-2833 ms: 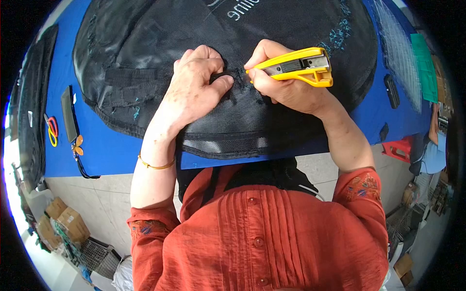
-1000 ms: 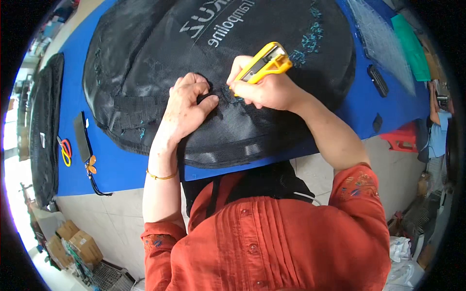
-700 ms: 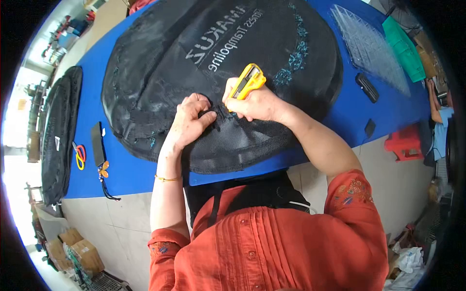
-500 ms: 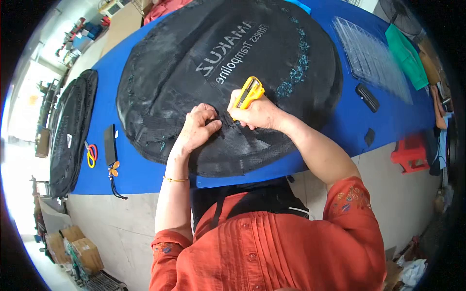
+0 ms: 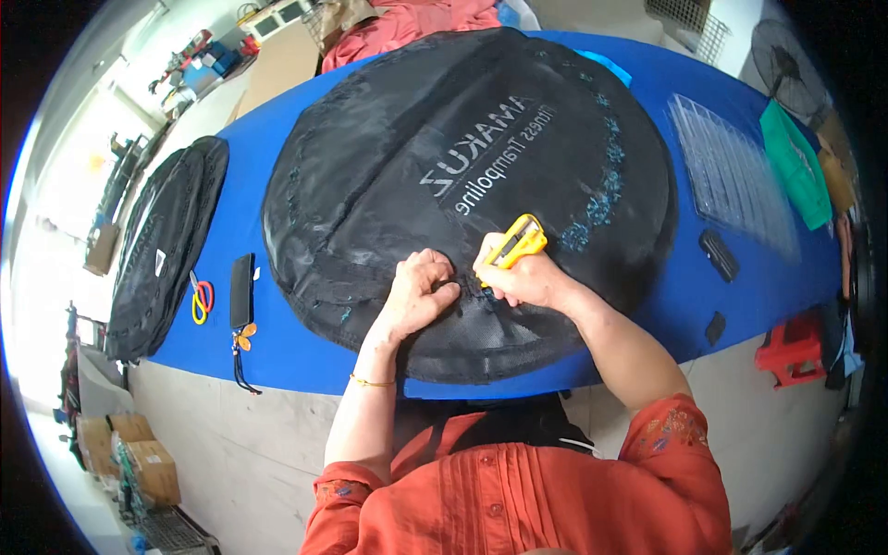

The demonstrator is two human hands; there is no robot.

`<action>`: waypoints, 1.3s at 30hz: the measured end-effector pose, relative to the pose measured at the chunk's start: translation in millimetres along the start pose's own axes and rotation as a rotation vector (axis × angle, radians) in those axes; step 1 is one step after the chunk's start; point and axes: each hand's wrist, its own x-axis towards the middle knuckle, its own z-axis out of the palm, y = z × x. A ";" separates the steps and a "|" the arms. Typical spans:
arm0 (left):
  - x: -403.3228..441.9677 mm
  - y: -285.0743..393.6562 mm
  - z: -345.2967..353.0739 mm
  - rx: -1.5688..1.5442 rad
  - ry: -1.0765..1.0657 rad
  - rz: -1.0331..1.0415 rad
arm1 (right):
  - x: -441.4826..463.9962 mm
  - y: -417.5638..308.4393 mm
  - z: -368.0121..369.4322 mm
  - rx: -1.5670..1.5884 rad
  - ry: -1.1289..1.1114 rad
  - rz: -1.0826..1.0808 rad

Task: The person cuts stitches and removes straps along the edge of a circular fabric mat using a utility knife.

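A large round black trampoline mat point(image 5: 388, 166) with white lettering lies in front of me, its print upside down or mirrored from here. Teal thread-like patches point(image 5: 603, 199) run along its right side. With curled fingers, my left hand point(image 5: 421, 294) grips the mat's fabric near the front edge. My right hand point(image 5: 523, 277) is closed around a yellow utility knife point(image 5: 516, 242), held tilted just right of my left hand. The knife's lower tip is at the fabric, partly hidden by my fingers.
On the blue table point(image 5: 213, 356), left, lie folded black mats point(image 5: 166, 250), scissors point(image 5: 199, 301) and a black phone-like case point(image 5: 241, 291). To the right are clear plastic strips point(image 5: 731, 176), a dark oblong object point(image 5: 719, 256) and green material point(image 5: 795, 171). A red stool point(image 5: 791, 351) stands beyond.
The view has shifted, so the mat and both hands appear lower and further right. My left hand keeps its grip on the fabric, and the knife stays in my right hand beside it.
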 end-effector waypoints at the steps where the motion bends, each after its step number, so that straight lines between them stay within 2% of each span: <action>1: -0.1 2.1 1.6 0.009 0.023 0.018 | -0.2 1.6 0.6 0.032 0.002 -0.012; 13: -1.3 6.0 1.9 0.050 0.081 0.036 | -0.6 -5.2 -2.4 0.068 0.002 0.084; 34: -6.5 2.2 14.6 0.093 0.157 -0.027 | 2.3 4.7 -9.0 0.121 -0.044 0.023; 39: -7.4 -2.0 18.1 0.100 0.214 0.046 | 1.6 7.4 -11.3 0.067 -0.056 0.014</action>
